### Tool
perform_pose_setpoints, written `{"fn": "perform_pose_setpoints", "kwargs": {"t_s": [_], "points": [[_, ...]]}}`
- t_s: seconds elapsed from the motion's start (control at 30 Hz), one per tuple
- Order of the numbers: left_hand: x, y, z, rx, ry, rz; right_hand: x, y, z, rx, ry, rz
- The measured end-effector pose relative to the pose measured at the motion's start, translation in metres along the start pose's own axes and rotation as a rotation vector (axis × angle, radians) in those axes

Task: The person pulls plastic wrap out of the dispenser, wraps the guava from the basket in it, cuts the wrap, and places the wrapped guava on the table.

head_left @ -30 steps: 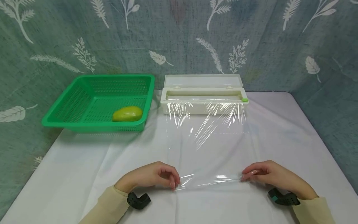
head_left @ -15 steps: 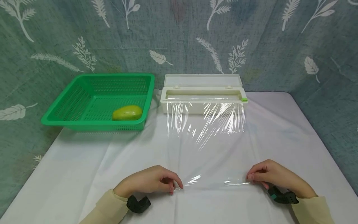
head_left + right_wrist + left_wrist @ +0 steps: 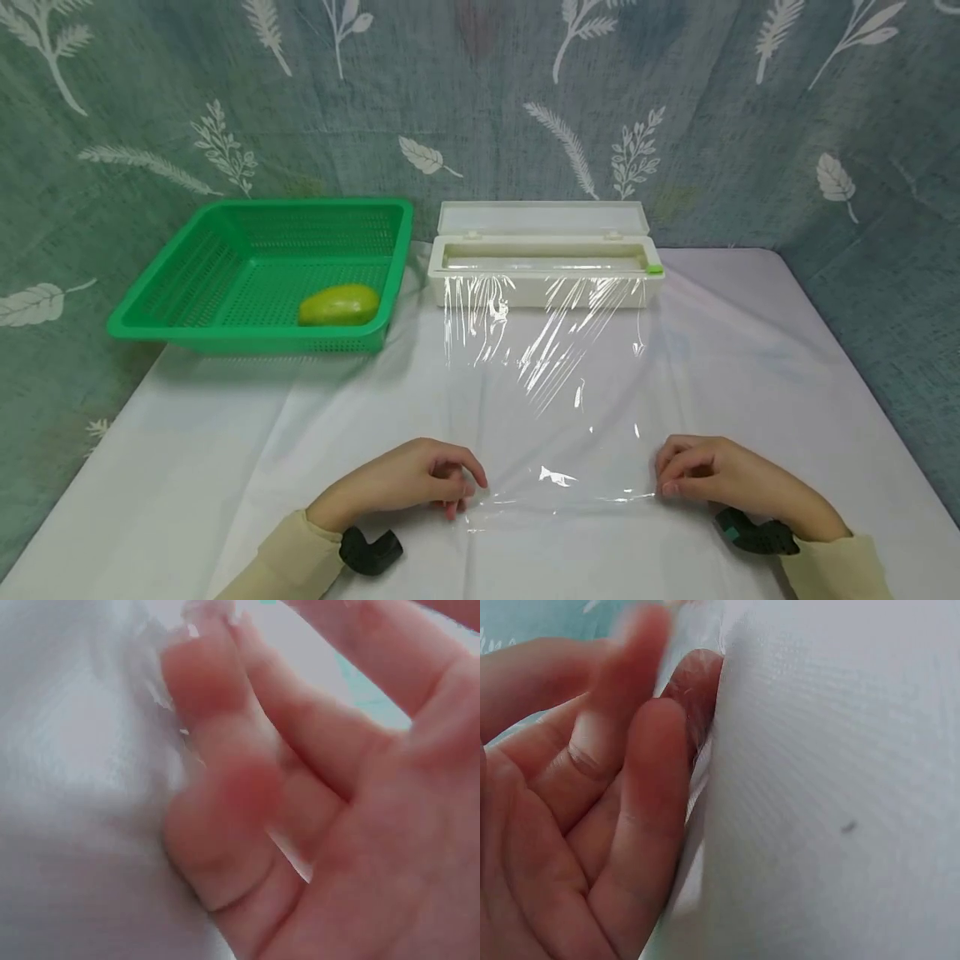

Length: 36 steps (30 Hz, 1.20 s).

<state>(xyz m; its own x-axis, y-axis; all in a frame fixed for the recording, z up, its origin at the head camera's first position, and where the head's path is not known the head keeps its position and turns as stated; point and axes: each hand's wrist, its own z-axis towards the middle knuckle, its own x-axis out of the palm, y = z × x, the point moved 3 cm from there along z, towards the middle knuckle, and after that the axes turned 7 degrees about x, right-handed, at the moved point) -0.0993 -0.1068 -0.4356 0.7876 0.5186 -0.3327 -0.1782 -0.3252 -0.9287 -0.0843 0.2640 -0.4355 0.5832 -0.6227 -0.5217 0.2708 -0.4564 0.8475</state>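
Note:
A sheet of clear cling film (image 3: 558, 433) stretches from a white dispenser box (image 3: 547, 293) toward me over the white-covered table. My left hand (image 3: 420, 477) is at the near left corner, thumb against the curled fingers and index finger reaching out. In the left wrist view film (image 3: 699, 705) lies over one of the fingertips (image 3: 694, 675). On the opposite side my right hand (image 3: 723, 473) pinches the near right corner between thumb and fingers. Folded fingers (image 3: 206, 682) with shiny film at their tips show in the right wrist view.
A green perforated basket (image 3: 180, 333) stands at the back left, with a yellow-green oval fruit (image 3: 339, 306) inside. The dispenser's clear lid (image 3: 543, 218) is raised, and a green slider (image 3: 655, 269) sits at its right end. Patterned cloth (image 3: 480, 100) hangs behind the table.
The right hand's fingers have curled in closer, and that hand has shifted slightly outward. The left fingers have shifted around the corner. Creases and shine on the film have changed; box and basket stay put.

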Motion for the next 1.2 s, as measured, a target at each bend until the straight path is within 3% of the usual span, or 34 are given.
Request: {"fn": "perform_pose_setpoints", "kwargs": {"t_s": [0.13, 0.4, 0.67, 0.97, 1.07, 1.2], "points": [[-0.002, 0.004, 0.001, -0.003, -0.013, -0.045, 0.001, 0.001, -0.001, 0.034, 0.059, -0.024], [-0.008, 0.008, 0.008, 0.027, -0.040, -0.111, -0.002, 0.001, 0.002, 0.080, 0.080, -0.054], [-0.010, 0.010, 0.005, -0.004, -0.083, -0.141, 0.005, -0.002, 0.001, 0.088, 0.049, -0.088], [-0.009, 0.013, 0.003, -0.003, -0.082, -0.179, 0.009, 0.001, 0.001, 0.132, 0.024, -0.113], [-0.014, 0.013, 0.003, 0.010, -0.149, -0.180, 0.009, 0.001, 0.001, 0.127, 0.014, -0.135], [-0.025, 0.015, 0.004, 0.015, -0.328, -0.148, 0.007, 0.002, 0.001, 0.123, 0.009, -0.143]]}}
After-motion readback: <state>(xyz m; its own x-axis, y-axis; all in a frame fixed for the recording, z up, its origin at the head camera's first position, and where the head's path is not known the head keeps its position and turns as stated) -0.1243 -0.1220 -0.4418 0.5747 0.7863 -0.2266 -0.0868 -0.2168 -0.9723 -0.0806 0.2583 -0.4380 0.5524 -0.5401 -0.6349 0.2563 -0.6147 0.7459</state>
